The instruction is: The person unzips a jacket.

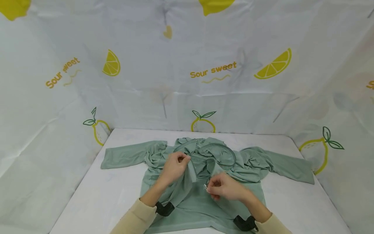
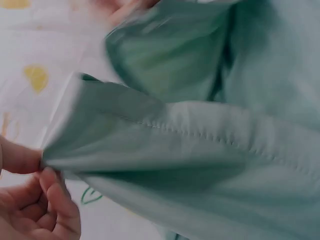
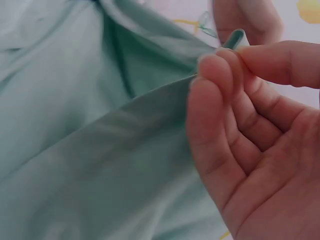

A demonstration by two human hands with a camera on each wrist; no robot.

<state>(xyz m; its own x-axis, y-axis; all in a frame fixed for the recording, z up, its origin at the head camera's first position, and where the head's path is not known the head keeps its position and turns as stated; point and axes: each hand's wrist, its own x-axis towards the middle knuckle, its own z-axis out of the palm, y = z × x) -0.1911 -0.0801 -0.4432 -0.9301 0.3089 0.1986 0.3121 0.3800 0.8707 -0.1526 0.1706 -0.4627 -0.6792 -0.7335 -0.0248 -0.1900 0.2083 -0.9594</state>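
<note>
A sage-green hooded jacket (image 1: 198,208) lies spread on the table, its two front edges lifted. My left hand (image 1: 176,165) pinches one front edge by its corner between thumb and fingers. In the left wrist view a stitched seam runs along this raised panel (image 2: 150,145). Lower and to the right, my right hand (image 1: 224,187) pinches the other front edge (image 3: 150,95), fingers curled. A small pale piece (image 1: 205,187) shows at its fingertips. Between the two edges the inside of the jacket is visible.
Both sleeves, the left one (image 1: 125,156) and the right one (image 1: 292,167), stretch out sideways. The bunched hood (image 1: 201,143) lies toward the back of the white table (image 1: 96,201). A white lemon-print curtain (image 1: 146,74) hangs behind and at both sides.
</note>
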